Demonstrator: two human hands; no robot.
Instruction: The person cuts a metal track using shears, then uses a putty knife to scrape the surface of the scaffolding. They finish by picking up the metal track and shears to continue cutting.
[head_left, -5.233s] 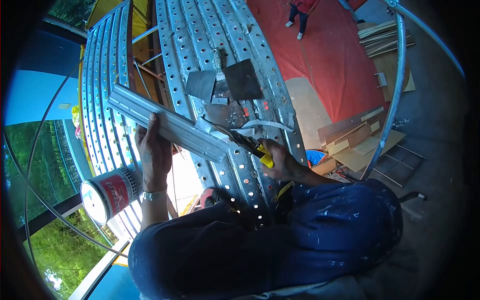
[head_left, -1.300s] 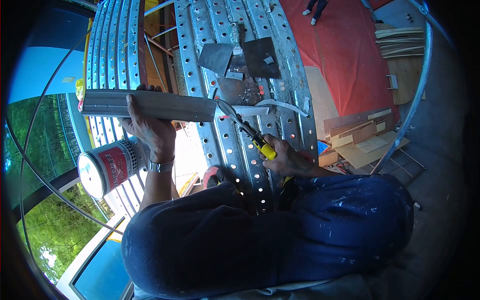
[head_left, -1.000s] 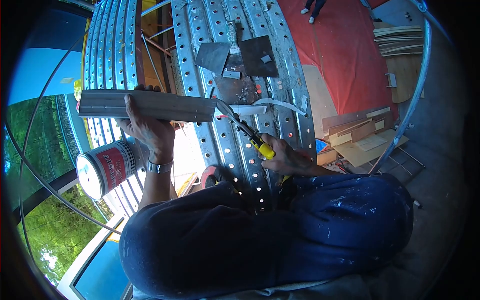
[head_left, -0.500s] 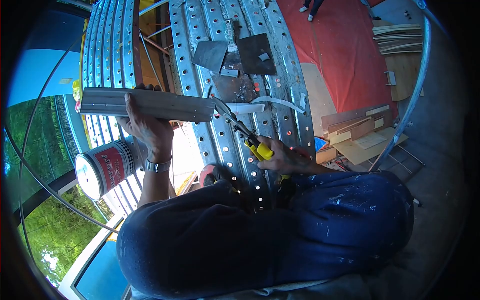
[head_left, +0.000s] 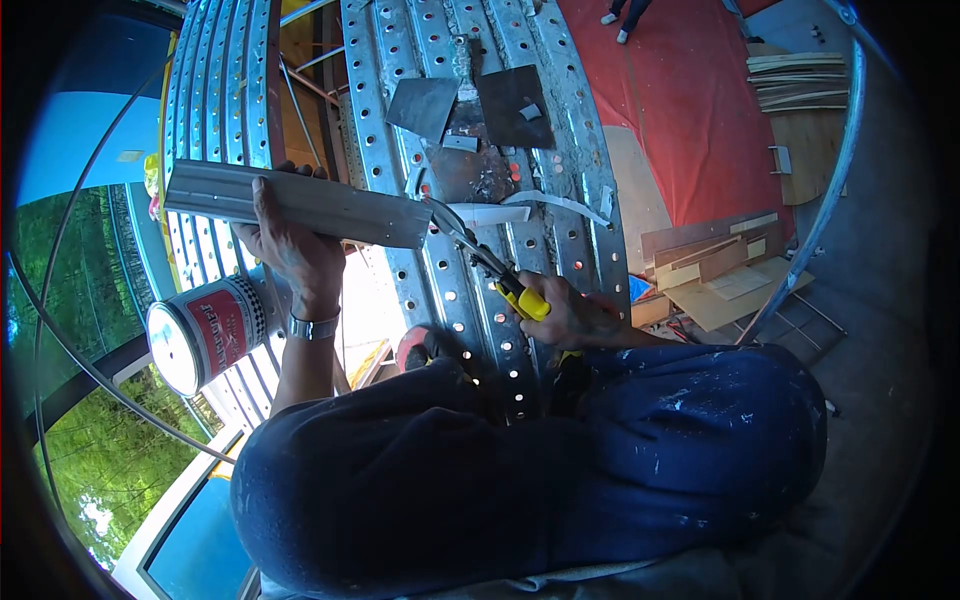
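A can [head_left: 220, 328] sits below and left of the left hand [head_left: 295, 258], whose thumb and fingers pinch the strip [head_left: 345, 208], long way side to side. Its right end comes up to the tips of the snips [head_left: 478, 250], touching or not I can't tell, and two plates [head_left: 420, 108] lie farther out, between the hands. The right hand [head_left: 562, 312] has its fingers wrapped around the snips.

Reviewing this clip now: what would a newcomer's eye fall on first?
Probably the long grey metal strip in the left hand, left of centre, with the yellow-handled snips in the right hand, their tips close to its end. Next, likely the bright red sheet at upper right and the red-labelled can at left, below the left hand's strip.
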